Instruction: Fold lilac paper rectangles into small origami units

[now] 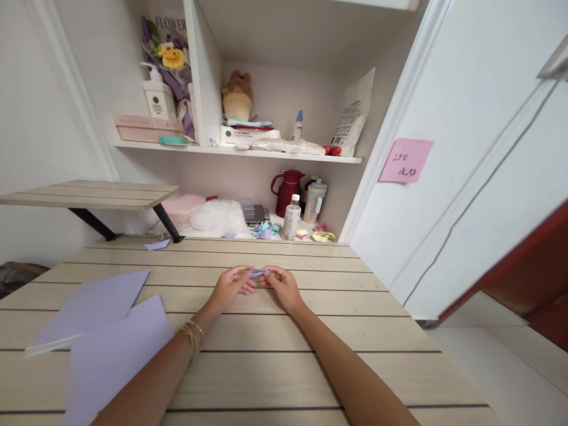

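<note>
Between my two hands is a small folded piece of purple paper (pixel 258 273), raised a little over the striped wooden desk (pixel 275 378). My left hand (pixel 234 281) pinches its left end, with the lower fingers curled beneath. On the right end, my right hand (pixel 280 283) grips with thumb and forefinger. Much of the paper is covered by the fingers, so its exact folded shape cannot be told. Purple paper sheets (pixel 118 349) lie to the left of my left forearm, overlapping in loose piles.
A raised wooden shelf (pixel 95 192) on black legs stands at the back left. Along the desk's back edge are folded colored papers (pixel 266 229), a clear bottle (pixel 291 219), a red jug (pixel 288 192) and a plastic bag (pixel 218 216). A small purple paper scrap (pixel 157 245) lies near the shelf leg.
</note>
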Available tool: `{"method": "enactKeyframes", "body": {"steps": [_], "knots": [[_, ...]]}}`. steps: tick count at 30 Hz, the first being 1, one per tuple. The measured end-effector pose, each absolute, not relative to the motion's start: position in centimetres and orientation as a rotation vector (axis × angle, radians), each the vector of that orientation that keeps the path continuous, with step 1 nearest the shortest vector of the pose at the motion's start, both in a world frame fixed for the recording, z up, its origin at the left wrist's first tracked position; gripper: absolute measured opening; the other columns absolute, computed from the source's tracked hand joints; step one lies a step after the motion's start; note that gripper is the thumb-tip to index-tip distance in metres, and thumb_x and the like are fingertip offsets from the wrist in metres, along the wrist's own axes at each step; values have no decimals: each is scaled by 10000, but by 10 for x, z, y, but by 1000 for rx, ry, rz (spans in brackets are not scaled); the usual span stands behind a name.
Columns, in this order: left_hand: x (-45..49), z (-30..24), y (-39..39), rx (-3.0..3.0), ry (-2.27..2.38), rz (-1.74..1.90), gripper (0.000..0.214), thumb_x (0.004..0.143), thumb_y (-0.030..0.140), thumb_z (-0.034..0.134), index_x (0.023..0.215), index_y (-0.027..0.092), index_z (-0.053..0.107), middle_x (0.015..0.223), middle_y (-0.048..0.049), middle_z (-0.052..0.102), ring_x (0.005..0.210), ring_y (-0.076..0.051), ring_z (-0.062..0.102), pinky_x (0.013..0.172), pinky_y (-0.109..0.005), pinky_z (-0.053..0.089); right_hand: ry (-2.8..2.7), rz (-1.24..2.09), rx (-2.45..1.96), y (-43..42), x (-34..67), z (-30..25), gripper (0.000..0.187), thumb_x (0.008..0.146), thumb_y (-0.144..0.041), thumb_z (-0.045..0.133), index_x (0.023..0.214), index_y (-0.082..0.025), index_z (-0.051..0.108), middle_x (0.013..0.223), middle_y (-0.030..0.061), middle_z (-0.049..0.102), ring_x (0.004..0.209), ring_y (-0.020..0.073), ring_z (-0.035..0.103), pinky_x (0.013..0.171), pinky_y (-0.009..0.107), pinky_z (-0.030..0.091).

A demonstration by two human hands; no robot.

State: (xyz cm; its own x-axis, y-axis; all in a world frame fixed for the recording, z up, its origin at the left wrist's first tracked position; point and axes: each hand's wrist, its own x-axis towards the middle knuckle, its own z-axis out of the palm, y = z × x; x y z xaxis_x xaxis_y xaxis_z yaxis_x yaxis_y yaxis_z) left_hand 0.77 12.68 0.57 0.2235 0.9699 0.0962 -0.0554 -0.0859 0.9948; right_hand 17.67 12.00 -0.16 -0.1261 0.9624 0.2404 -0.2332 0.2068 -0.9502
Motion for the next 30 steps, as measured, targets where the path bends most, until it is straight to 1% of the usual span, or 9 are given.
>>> {"method": "enactKeyframes", "body": {"steps": [5,9,12,17,21,24,28,30], "knots": [[6,8,127,1297,957,1226,346,626,364,692,845,104,625,676,-84,701,620,-193,667,632,-307,542,-1248,1300,-808,121,179,-3,280,655,-394,652,840,-184,633,705,30,674,652,179,639,704,332,508],[7,7,127,1271,934,1254,291,614,344,704,768,105,642,683,-67,703,655,-193,666,696,-323,542,-1286,1241,-807,119,180,0,266,621,-364,697,801,-175,647,709,32,678,688,184,640,719,320,499],[7,7,127,1262,936,1272,266,614,328,706,756,109,652,704,-53,704,690,-192,666,742,-327,533,-1296,1206,-818,117,179,3,262,631,-392,686,767,-170,659,717,41,682,694,189,639,708,318,498],[6,10,126,1308,972,1233,288,607,336,709,778,109,657,665,-51,697,644,-197,662,708,-341,541,-1291,1194,-852,118,179,2,285,635,-451,663,717,-178,675,686,39,686,686,200,640,705,332,496],[6,9,127,1301,959,1240,313,582,329,729,789,110,645,697,-64,700,640,-197,661,687,-341,541,-1284,1192,-891,120,180,-1,315,618,-478,665,698,-174,678,652,44,685,680,213,641,703,348,499],[6,6,128,1285,941,1233,309,590,318,728,794,105,634,708,-70,700,646,-193,662,707,-341,533,-1264,1231,-879,121,180,-1,344,596,-478,681,741,-166,678,669,52,690,693,219,646,718,359,503],[4,5,129,1306,917,1216,311,618,296,713,842,106,610,695,-60,687,655,-189,662,707,-334,528,-1186,1305,-854,122,179,-1,479,576,-440,712,958,-163,635,693,46,694,700,215,658,737,372,503],[3,6,128,1342,902,1189,353,625,290,708,909,111,600,700,-55,681,676,-189,662,708,-329,525,-1160,1320,-858,123,179,-1,490,568,-424,723,963,-148,631,684,49,693,692,212,660,733,363,503]]}}
